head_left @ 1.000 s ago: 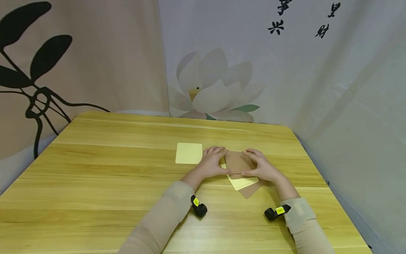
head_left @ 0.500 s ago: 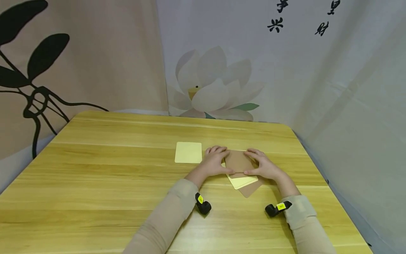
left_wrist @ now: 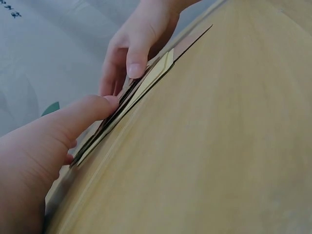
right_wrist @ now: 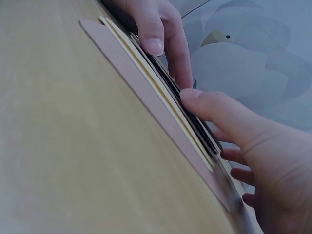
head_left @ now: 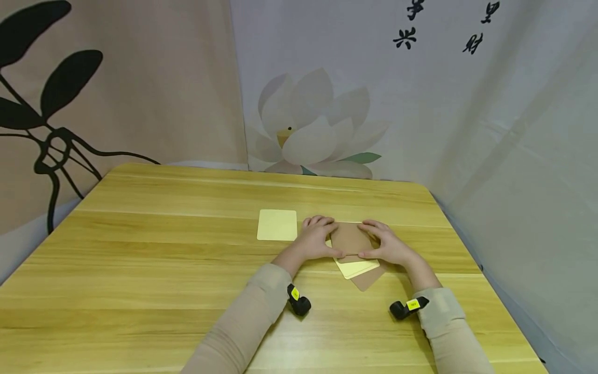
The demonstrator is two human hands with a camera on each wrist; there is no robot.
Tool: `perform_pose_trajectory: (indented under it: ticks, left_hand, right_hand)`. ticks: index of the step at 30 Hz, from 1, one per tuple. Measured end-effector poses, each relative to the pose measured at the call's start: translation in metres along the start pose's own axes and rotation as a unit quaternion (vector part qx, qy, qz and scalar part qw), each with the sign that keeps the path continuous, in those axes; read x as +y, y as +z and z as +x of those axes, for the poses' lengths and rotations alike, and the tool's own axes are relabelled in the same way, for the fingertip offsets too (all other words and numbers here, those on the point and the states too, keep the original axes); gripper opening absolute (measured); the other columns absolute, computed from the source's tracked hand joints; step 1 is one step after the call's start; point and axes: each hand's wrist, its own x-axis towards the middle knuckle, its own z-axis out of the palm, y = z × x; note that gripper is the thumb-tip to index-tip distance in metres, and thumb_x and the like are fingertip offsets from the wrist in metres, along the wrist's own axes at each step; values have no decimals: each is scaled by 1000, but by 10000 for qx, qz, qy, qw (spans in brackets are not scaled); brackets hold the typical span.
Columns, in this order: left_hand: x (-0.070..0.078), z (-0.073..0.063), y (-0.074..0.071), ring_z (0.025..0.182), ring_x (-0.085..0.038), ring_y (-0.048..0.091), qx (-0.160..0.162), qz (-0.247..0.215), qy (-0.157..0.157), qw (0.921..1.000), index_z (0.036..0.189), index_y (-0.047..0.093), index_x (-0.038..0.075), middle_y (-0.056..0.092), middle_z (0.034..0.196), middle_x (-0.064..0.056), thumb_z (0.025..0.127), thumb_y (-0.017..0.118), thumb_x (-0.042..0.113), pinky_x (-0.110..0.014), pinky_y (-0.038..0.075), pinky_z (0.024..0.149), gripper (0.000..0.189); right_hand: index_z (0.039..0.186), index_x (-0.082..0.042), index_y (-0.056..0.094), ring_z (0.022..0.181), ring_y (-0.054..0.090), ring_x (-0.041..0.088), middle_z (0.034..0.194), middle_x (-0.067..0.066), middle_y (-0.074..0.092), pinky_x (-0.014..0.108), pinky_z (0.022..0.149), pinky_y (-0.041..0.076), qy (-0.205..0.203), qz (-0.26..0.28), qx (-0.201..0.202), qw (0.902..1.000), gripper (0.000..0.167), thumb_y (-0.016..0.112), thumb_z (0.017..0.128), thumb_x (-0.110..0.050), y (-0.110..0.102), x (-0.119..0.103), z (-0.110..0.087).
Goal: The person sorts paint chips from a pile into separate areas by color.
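A stack of thin square coasters with rounded corners lies on the table right of centre in the head view. On top is a brown coaster (head_left: 351, 239). Its left side is held by my left hand (head_left: 315, 241), thumb at the near edge and fingers at the far edge. My right hand (head_left: 388, 245) grips the right side the same way. Beneath, a turned pale yellow coaster (head_left: 358, 269) sticks out toward me, and under it the corner of another brown coaster (head_left: 369, 280). Both wrist views show the thumbs against the stack's near edges, where dark layers (right_wrist: 195, 124) show.
A single pale yellow coaster (head_left: 277, 225) lies flat just left of my left hand. The wooden table (head_left: 140, 280) reaches back to a printed curtain (head_left: 322, 119). A small black camera sits on each wrist: left camera (head_left: 300, 304), right camera (head_left: 403, 310).
My left hand and forearm have shifted slightly right along the stack, and the right thumb has moved a little right. The coasters lie nearly as before.
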Motion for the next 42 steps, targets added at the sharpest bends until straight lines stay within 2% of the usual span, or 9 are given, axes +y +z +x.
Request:
perform_pose_trajectory:
  ticks: [12,24,34,42]
  left_hand:
    - [1,-3,-1,135,-25,26,59,-129,-15,9999,145,45,16,38,147,-4,77,67,63,-48,16,109,84]
    - [-2,-10,-1,135,-27,26,308,-276,123,9991,142,49,15,40,143,-5,75,68,62,-50,16,108,84]
    - [-12,-23,-7,133,-28,27,490,-247,278,9981,141,50,14,41,141,-6,74,70,62,-52,16,107,84]
    - [-20,-36,-9,133,-27,26,511,-278,245,9980,141,50,14,41,141,-4,73,70,62,-51,16,107,86]
  right_hand:
    - [145,-7,42,138,17,39,150,17,27,64,103,21,-149,-2,100,9998,83,78,79,-40,-1,-9,-2]
    - [144,-6,44,136,20,40,149,18,29,65,101,22,-331,0,225,9992,81,78,79,-39,2,-17,-3]
    - [144,-7,44,135,22,39,148,17,31,62,102,23,-426,-319,292,9982,84,78,77,-45,8,-33,-1]
    - [143,-6,45,134,23,41,147,19,31,63,102,22,-542,-421,339,9971,83,80,76,-42,14,-49,-1]
